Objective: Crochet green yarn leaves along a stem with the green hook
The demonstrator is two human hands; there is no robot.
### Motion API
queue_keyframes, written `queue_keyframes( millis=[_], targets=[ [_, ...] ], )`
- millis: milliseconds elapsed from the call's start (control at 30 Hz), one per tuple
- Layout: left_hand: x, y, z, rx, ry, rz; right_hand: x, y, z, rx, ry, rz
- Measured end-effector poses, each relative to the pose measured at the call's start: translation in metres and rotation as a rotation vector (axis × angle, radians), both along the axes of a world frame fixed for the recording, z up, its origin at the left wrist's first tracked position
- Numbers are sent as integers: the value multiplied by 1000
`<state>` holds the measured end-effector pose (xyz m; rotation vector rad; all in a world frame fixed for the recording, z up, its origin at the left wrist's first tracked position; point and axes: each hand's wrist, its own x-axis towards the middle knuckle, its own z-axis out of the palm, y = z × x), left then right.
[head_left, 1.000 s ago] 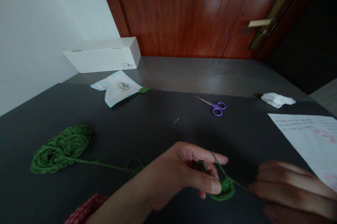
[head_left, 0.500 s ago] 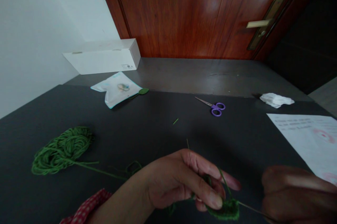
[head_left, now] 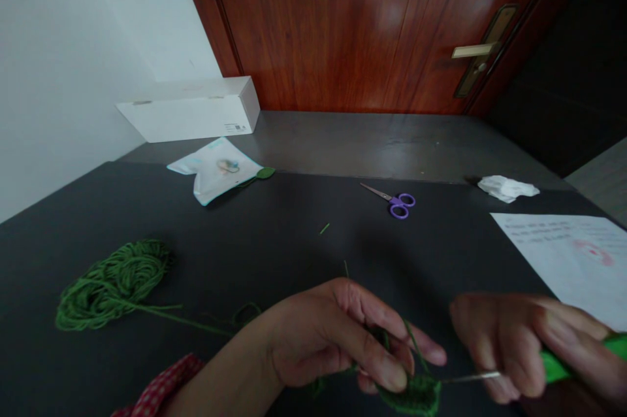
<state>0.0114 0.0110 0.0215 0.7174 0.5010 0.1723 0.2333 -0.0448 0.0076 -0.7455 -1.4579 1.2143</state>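
Note:
My left hand (head_left: 328, 338) comes in from the lower left and pinches a small round piece of green crochet (head_left: 414, 395), with a green yarn strand looped over its fingers. My right hand (head_left: 519, 338) grips a crochet hook (head_left: 553, 368) with a bright green handle. Its thin metal shaft points at the crochet piece, and the tip is hidden near my left fingers. A loose skein of green yarn (head_left: 112, 286) lies on the dark table (head_left: 274, 240) to the left, and a strand runs from it to the work behind my left wrist.
Purple-handled scissors (head_left: 399, 204) and a small green yarn snip (head_left: 324, 228) lie mid-table. Further out are a printed paper sheet (head_left: 563, 253), crumpled white tissue (head_left: 507, 189), a plastic packet (head_left: 215, 170) with a green crochet leaf (head_left: 265, 173), a white box (head_left: 191, 110) and a wooden door (head_left: 333, 18).
My right hand has moved left and up, and the green hook handle and shaft now show clearly. My left hand and the crochet piece stay about the same. The view has tilted slightly.

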Motion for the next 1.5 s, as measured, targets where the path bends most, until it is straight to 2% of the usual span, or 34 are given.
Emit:
queue_keyframes(
  millis=[67,167,300,567,767,1133,1300,1500],
  targets=[
    [0,-1,0,28,26,54,-9,4,-5,-100,145,14],
    [2,-2,0,70,69,185,-18,9,-6,-251,199,24],
    [4,-3,-1,128,54,304,-19,11,-5,-282,175,-16],
    [5,-4,-2,125,45,333,-16,15,-11,-215,203,-113],
    [3,-5,-1,132,50,315,-16,11,-9,-302,197,-152],
    [4,-6,3,207,53,326,-11,9,-7,-296,192,-99],
    [2,-7,4,251,75,322,-7,7,-9,-203,144,-56],
    [3,-8,4,283,85,316,-2,3,-5,-102,-9,-37]
  ],
)
